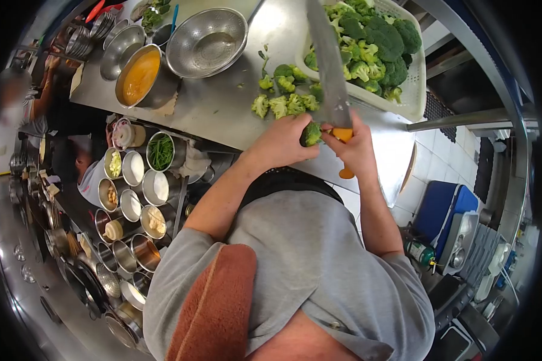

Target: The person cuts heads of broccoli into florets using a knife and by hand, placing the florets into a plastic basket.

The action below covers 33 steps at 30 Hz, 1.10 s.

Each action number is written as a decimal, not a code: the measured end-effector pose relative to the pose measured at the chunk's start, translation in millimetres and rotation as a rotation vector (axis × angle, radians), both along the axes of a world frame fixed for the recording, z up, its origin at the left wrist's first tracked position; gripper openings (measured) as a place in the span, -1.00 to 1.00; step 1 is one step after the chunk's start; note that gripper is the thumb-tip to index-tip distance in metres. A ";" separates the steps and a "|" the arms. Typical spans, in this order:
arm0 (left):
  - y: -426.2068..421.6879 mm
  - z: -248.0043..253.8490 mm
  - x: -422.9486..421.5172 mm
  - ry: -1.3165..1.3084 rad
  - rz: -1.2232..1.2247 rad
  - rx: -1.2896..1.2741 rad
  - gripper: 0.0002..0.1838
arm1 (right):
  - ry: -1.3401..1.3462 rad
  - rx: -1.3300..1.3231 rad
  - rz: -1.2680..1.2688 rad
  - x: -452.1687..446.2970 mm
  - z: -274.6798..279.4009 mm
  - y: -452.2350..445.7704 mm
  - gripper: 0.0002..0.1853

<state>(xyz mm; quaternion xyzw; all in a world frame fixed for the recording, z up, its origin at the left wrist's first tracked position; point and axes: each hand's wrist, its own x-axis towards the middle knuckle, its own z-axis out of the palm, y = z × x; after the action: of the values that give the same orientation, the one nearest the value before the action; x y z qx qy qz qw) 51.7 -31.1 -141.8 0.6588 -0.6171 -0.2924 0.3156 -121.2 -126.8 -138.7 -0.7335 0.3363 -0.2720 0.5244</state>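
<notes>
My left hand [286, 139] is closed around a piece of broccoli [311, 133] at the front of the steel table. Close beside it, my right hand [356, 146] grips the orange handle of a large knife [330, 66], whose broad blade points away from me. The thumb side of my right hand is near the broccoli; whether the blade's heel touches it I cannot tell. Cut broccoli florets [288, 105] lie on the table just beyond my left hand. Behind the blade, a white perforated basket [417, 90] holds a heap of broccoli [382, 45].
A perforated metal bowl [186, 57] and a pot of orange liquid [140, 78] stand on the table [223, 99] at the left. Below them are several metal containers of ingredients [161, 151]. Another person [33, 108] is at the far left. A blue cooler [436, 210] sits at the right.
</notes>
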 end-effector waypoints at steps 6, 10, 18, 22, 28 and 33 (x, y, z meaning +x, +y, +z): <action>-0.9 -15.9 -4.8 0.062 -0.041 -0.153 -0.58 | 0.067 0.070 -0.068 -5.9 -2.7 7.6 -0.68; -0.1 -17.7 -8.0 0.092 -0.043 -0.206 -0.60 | -0.014 0.033 -0.155 -6.6 -18.8 4.8 -0.73; 5.6 -22.4 5.5 0.863 0.423 0.135 -0.70 | 0.180 -0.055 -0.070 -15.4 -22.1 3.3 -0.61; 4.7 -30.1 2.8 0.741 0.435 0.027 -0.71 | -0.030 0.062 0.111 -5.1 -22.7 15.2 -0.34; 9.4 -19.2 -1.2 0.534 0.496 -0.040 -0.74 | 0.037 0.050 0.214 3.8 -8.9 20.4 -0.36; 9.6 -21.4 -5.1 0.564 0.520 -0.129 -0.72 | 0.063 0.015 0.246 2.6 2.3 24.0 -0.39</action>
<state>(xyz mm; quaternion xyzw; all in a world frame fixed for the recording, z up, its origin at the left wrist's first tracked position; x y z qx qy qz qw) 46.5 -21.6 -163.2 0.6660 -0.3356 -0.3329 0.5771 -118.6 -102.9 -136.4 -0.7735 0.2618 -0.1800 0.5484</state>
